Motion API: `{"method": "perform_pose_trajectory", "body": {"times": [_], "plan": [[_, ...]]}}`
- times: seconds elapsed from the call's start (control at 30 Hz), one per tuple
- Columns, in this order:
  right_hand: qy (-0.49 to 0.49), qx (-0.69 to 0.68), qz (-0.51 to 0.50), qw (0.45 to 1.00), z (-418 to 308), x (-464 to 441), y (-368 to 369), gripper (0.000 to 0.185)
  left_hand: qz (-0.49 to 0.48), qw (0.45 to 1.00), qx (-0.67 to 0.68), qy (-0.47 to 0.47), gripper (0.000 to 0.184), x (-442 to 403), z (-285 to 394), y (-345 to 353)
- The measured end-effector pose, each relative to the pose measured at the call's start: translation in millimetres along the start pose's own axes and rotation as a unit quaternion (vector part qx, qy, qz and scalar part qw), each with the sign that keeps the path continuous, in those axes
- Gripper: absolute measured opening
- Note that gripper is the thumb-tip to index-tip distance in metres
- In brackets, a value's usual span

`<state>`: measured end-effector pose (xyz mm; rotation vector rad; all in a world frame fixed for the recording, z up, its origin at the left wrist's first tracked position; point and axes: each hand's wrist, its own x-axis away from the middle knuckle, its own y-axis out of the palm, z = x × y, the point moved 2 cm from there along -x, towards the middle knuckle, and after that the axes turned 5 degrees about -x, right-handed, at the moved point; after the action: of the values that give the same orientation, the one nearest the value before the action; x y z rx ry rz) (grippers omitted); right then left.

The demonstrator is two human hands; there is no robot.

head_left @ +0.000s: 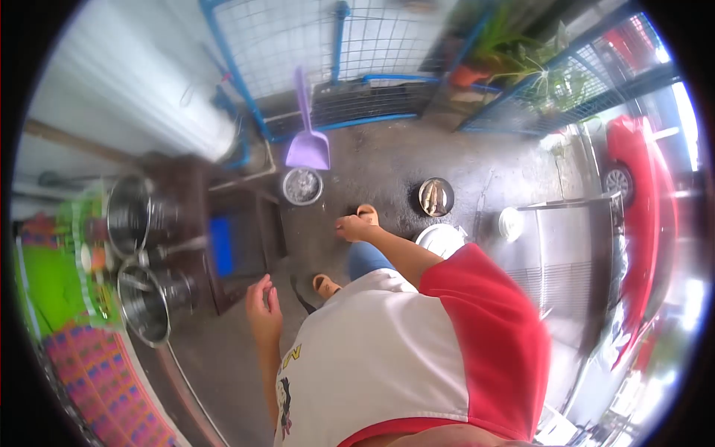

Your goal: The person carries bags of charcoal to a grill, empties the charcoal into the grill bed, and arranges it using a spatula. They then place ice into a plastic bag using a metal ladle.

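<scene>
Top-down view of a wet floor (477, 160), with the pan (448, 198) as landmark; sides as seen by the wearer. In the pan: long brown pieces (432, 198), fish-like in outline, lying side by side. Left of the pan, on the near side: the right hand (352, 227), apart from the pan, fingers curled inward and narrow; cannot tell whether fully closed, nor whether gripping anything. Farther left and nearer the wearer than the pan: the left hand (264, 304), raised, partly wide, fingers loosely bent, with nothing seen in the grasp. Well left of the pan: a round bowl (302, 187) with shiny contents, just beside the broad end of a purple dustpan (308, 149). Just nearer than the pan: a white basin (441, 240), partly behind the right arm. Right of the pan: a small white disc (510, 223) and, past it, a metal rack (562, 261). Farthest right of the pan: a red car (644, 223). Far left of the pan: two steel pots (130, 216), blurred, beside a dark table (195, 223). Beyond the pan: a blue-framed mesh gate (339, 45) and, to the right, potted plants (540, 74).
</scene>
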<state>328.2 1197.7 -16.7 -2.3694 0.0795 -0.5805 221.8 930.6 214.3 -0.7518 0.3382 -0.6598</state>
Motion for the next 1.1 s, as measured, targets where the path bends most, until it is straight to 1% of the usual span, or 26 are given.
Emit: {"method": "perform_pose_trajectory", "body": {"times": [0.07, 0.1, 0.13, 0.17, 0.2, 0.27, 0.3, 0.33, 0.4, 0.43, 0.47, 0.5, 0.53, 0.6, 0.63, 0.7, 0.73, 0.8, 0.83, 0.9, 0.93, 0.97, 1.0, 1.03, 1.07, 1.1], "plan": [[0.081, -0.043, 0.027, 0.995, 38.4, -7.1, -30.2, 0.025, -0.052, 0.998, 0.003, -0.032, 0.026, -26.1, -9.0, 20.3], [0.110, -0.041, 0.005, 0.993, 53.6, -6.8, -51.1, 0.025, -0.062, 0.998, 0.000, -0.026, 0.026, -36.9, -16.3, 34.0], [0.118, -0.050, 0.010, 0.992, 86.7, -14.5, -55.5, 0.025, -0.075, 0.996, -0.002, -0.051, 0.026, -45.9, -28.9, 52.1], [0.063, 0.033, -0.026, 0.997, 134.6, -31.2, -45.4, 0.026, -0.084, 0.993, -0.004, -0.076, 0.026, -54.6, -40.7, 70.0], [0.056, 0.020, -0.038, 0.997, 159.1, -33.1, -68.2, 0.028, -0.088, 0.994, -0.003, -0.067, 0.026, -68.5, -51.9, 90.5], [0.054, 0.001, -0.044, 0.998, 204.6, -31.5, -114.0, 0.030, -0.143, 0.985, -0.071, -0.069, 0.027, -74.7, -81.3, 119.2], [0.096, 0.056, -0.027, 0.994, 229.1, -32.1, -138.1, 0.029, -0.171, 0.978, -0.095, -0.076, 0.027, -82.3, -95.3, 134.3], [0.140, 0.109, -0.012, 0.984, 255.6, -31.4, -161.6, 0.028, -0.200, 0.971, -0.081, -0.099, 0.027, -94.7, -111.3, 153.7], [0.140, 0.199, -0.072, 0.967, 314.6, -27.7, -211.7, 0.029, -0.222, 0.959, 0.036, -0.172, 0.028, -116.4, -139.4, 186.7], [0.243, 0.096, 0.025, 0.965, 330.4, -15.6, -241.6, 0.030, -0.227, 0.954, 0.080, -0.181, 0.029, -133.1, -136.8, 196.6], [0.338, -0.010, 0.124, 0.933, 343.6, -1.7, -271.2, 0.030, -0.247, 0.947, 0.114, -0.170, 0.029, -156.6, -116.2, 202.2], [0.369, -0.050, 0.168, 0.913, 357.5, 7.9, -293.5, 0.030, -0.254, 0.947, 0.111, -0.162, 0.029, -181.7, -93.9, 207.0], [0.399, -0.093, 0.211, 0.887, 372.5, 14.7, -310.0, 0.031, -0.270, 0.948, 0.087, -0.147, 0.030, -214.5, -50.8, 206.2], [0.402, -0.231, 0.264, 0.846, 414.1, 17.5, -328.2, 0.028, -0.299, 0.945, 0.047, -0.122, 0.030, -280.6, -3.6, 205.3], [0.410, -0.241, 0.269, 0.837, 413.3, 19.9, -340.0, 0.028, -0.315, 0.944, -0.002, -0.102, 0.029, -307.2, 13.3, 213.6], [0.386, -0.305, 0.334, 0.804, 421.6, 25.6, -380.1, 0.030, -0.322, 0.941, -0.089, -0.048, 0.028, -341.7, 22.7, 233.5], [0.390, -0.312, 0.337, 0.798, 440.5, 21.4, -391.5, 0.030, -0.328, 0.939, -0.095, -0.042, 0.028, -352.7, 30.7, 240.1], [0.379, -0.316, 0.361, 0.791, 484.1, 8.3, -416.0, 0.031, -0.299, 0.949, -0.072, -0.063, 0.028, -376.0, 47.4, 252.0], [0.381, -0.321, 0.366, 0.786, 507.1, -0.2, -429.6, 0.031, -0.310, 0.947, -0.023, -0.078, 0.029, -381.8, 51.0, 260.4], [0.377, -0.176, 0.421, 0.806, 561.0, -20.2, -470.6, 0.033, -0.331, 0.935, -0.029, -0.128, 0.031, -385.2, 50.5, 280.6], [0.379, -0.177, 0.422, 0.805, 591.4, -31.0, -488.8, 0.033, -0.352, 0.925, -0.089, -0.113, 0.032, -383.1, 45.9, 289.4], [0.388, -0.191, 0.445, 0.785, 623.5, -43.1, -510.7, 0.033, -0.368, 0.913, -0.146, -0.099, 0.034, -379.0, 38.8, 299.7], [0.397, -0.210, 0.465, 0.763, 653.3, -55.8, -526.3, 0.034, -0.392, 0.898, -0.171, -0.099, 0.035, -374.8, 36.9, 309.0], [0.399, -0.181, 0.454, 0.776, 682.8, -65.7, -543.2, 0.038, -0.406, 0.885, -0.185, -0.135, 0.034, -369.8, 34.0, 317.7], [0.399, -0.186, 0.452, 0.776, 711.9, -74.7, -560.1, 0.038, -0.414, 0.872, -0.182, -0.188, 0.034, -370.1, 48.0, 331.0], [0.421, -0.132, 0.453, 0.774, 737.5, -83.2, -577.7, 0.043, -0.418, 0.859, -0.181, -0.235, 0.033, -368.7, 63.1, 341.7]]}}
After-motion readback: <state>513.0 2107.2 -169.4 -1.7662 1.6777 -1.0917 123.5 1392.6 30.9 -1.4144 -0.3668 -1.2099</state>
